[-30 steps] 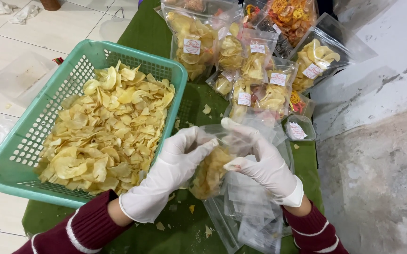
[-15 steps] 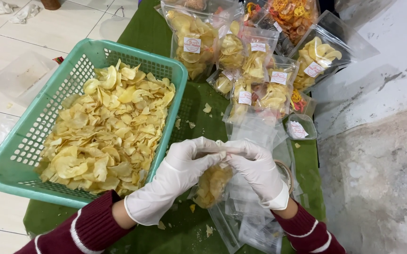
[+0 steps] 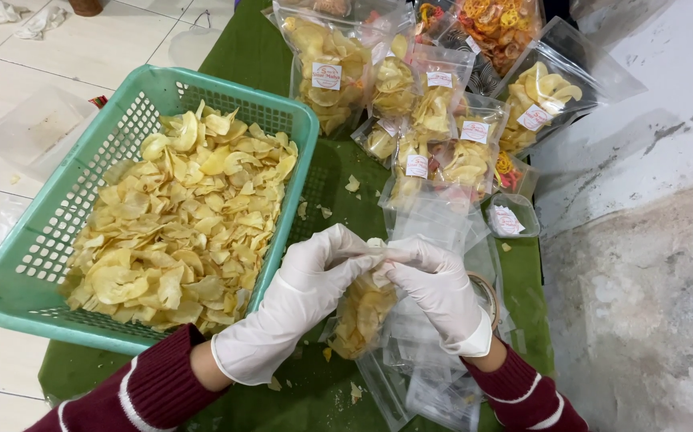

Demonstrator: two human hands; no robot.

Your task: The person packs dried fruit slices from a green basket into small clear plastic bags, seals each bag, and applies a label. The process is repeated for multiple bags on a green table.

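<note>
Both of my hands wear white gloves and pinch the top edge of a small clear plastic bag of yellow chips (image 3: 362,316). My left hand (image 3: 302,296) grips the top from the left, my right hand (image 3: 434,288) from the right, fingertips meeting at the bag's mouth. The bag hangs below them over the green cloth (image 3: 258,56). A teal plastic basket (image 3: 30,292) heaped with loose yellow chips (image 3: 178,216) sits just left of my left hand.
Several filled, labelled chip bags (image 3: 434,120) lie in a pile at the back. Empty clear bags (image 3: 434,384) are stacked under my right hand. A small clear tub (image 3: 510,216) stands at the right. Chip crumbs dot the cloth. White floor tiles lie left, grey concrete right.
My hands have drawn together from spread at the bag's opening to pinching its top shut. The bag has shifted slightly lower and nearer to me.
</note>
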